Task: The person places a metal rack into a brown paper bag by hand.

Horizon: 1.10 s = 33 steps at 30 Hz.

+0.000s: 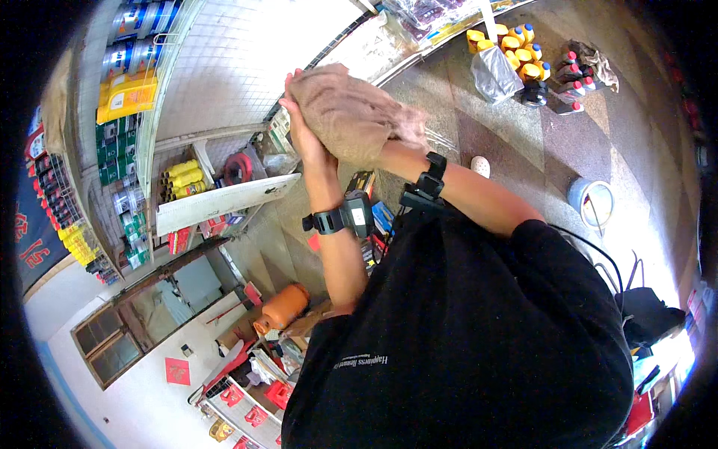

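A crumpled greyish-brown cloth [351,112] is raised in front of me, beside a white shelf. My left hand [307,135] is at its left edge, fingers extended upward and pressed against it, gripping it from that side. My right forearm reaches up to the cloth from the lower right. My right hand is covered by the cloth, so its fingers are hidden.
Metal shelving [161,75] with packaged goods runs along the left. Yellow jugs [523,52] and dark bottles [568,86] stand on the tiled floor [493,135], with a white bucket [591,202] at the right. An orange gas cylinder [288,303] lies behind my left elbow.
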### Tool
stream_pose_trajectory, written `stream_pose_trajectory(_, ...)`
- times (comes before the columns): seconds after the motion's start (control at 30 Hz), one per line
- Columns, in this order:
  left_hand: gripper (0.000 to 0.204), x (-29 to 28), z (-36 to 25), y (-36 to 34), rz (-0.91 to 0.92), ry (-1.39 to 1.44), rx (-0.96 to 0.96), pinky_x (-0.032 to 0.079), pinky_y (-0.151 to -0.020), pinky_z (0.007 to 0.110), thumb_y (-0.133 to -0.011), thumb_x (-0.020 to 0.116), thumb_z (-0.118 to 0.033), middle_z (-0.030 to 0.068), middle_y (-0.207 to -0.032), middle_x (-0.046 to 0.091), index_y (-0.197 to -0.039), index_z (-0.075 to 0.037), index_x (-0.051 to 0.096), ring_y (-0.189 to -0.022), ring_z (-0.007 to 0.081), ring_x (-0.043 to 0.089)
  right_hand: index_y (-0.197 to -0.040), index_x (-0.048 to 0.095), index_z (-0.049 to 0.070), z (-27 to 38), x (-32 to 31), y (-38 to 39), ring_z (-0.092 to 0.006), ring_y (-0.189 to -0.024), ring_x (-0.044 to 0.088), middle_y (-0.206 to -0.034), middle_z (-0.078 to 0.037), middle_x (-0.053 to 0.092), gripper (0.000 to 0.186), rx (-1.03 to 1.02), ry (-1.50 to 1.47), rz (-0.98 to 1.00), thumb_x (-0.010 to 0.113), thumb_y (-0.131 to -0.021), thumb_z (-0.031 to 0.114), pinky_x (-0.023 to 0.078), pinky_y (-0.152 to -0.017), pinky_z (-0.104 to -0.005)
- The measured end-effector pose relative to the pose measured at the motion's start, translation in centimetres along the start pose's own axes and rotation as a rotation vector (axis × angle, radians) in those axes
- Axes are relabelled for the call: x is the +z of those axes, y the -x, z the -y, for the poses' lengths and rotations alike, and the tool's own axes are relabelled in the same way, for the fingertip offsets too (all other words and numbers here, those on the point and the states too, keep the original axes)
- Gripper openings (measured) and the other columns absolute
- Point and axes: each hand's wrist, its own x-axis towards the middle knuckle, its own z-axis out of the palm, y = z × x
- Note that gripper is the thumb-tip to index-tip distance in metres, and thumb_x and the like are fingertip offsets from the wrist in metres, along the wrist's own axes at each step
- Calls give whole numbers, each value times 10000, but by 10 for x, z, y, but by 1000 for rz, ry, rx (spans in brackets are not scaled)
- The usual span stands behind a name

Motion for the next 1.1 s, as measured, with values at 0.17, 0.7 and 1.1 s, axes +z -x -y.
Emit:
stream_pose_trajectory(0.17, 684, -13, 10, 3, -85, -63, 31, 140, -1121, 399, -928, 247, -574, 82, -1482, 234, -1438, -122, 185, -1351, 235, 234, -922, 521, -72, -37, 0, 11, -237, -1031, 567, -1027, -229, 582, 168, -15, 240, 126, 462, -826, 54, 433, -906, -379)
stream_pose_trajectory(0.7, 508, -13, 13, 24, -281, -193, 120, 282, -1068, 397, -955, 342, -467, 151, -1311, 457, -1221, -39, 413, -1239, 258, 403, -647, 465, -41, 10, -21, 7, -248, -538, 543, -584, -149, 521, 158, -89, 686, 92, 490, -741, 84, 460, -536, -364)
stream_pose_trajectory(1.1, 402, -19, 11, 77, -340, -339, 168, 270, -1086, 377, -965, 430, -288, 152, -1303, 433, -1294, -78, 336, -1238, 249, 396, -1305, 180, -193, -34, 79, 42, -570, -1192, 301, -1242, -464, 308, 787, 823, 633, 233, 528, -843, 342, 257, -991, -592)
